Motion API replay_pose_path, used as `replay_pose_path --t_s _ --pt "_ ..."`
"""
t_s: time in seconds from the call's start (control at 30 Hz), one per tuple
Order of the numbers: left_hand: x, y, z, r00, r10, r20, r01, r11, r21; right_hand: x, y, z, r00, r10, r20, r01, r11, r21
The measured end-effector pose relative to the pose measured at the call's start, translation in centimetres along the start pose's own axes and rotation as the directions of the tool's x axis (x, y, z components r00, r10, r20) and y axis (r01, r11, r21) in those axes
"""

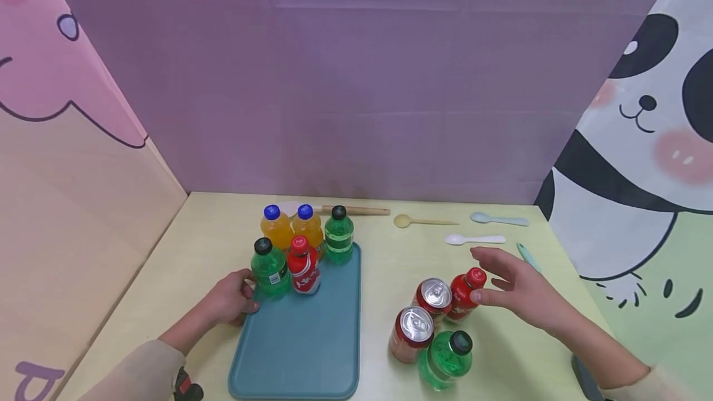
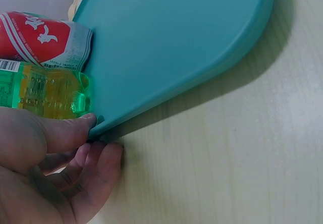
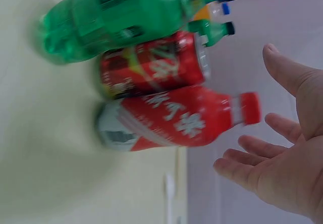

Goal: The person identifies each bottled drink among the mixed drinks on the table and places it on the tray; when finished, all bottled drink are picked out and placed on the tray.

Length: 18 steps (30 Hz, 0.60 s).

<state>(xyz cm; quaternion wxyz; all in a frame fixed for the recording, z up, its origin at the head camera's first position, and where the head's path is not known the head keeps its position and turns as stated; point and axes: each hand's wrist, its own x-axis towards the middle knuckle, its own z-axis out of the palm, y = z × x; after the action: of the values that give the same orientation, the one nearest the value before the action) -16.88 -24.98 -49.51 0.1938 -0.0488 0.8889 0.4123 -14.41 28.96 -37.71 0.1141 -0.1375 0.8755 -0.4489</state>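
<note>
My left hand (image 1: 231, 297) pinches the left edge of the blue-green tray (image 1: 312, 351), thumb on top and fingers under the rim, beside a green bottle (image 1: 271, 272) with a black cap. Also at the tray's far end stand a red bottle (image 1: 304, 270), two orange bottles with blue caps (image 1: 276, 228) and another green bottle (image 1: 338, 237). My right hand (image 1: 515, 293) is held with fingers spread at a red-capped bottle (image 3: 171, 118), apart from it in the right wrist view. Against that bottle stand two red cans (image 1: 413, 332) and a green bottle (image 1: 445, 361).
Along the table's back lie a wooden-handled utensil (image 1: 356, 210), a wooden spoon (image 1: 426, 221), a pale blue spoon (image 1: 498, 219) and a white spoon (image 1: 475, 239). A mint-coloured handle (image 1: 528, 257) lies behind my right hand. A dark object (image 1: 585, 379) sits at the right edge. A purple backdrop (image 1: 356, 91) rises behind.
</note>
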Motion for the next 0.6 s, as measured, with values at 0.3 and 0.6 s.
replay_pose_path --t_s 0.3,0.6 --pt "-0.2 0.2 0.0 1.000 0.002 -0.003 -0.002 1.000 0.008 0.3 2.8 1.0 0.998 0.056 0.020 -0.057 0.996 0.062" --pt "0.0 0.2 0.0 1.000 -0.010 -0.001 0.010 1.000 0.012 0.5 3.7 2.1 0.997 0.082 -0.007 -0.080 0.988 0.133"
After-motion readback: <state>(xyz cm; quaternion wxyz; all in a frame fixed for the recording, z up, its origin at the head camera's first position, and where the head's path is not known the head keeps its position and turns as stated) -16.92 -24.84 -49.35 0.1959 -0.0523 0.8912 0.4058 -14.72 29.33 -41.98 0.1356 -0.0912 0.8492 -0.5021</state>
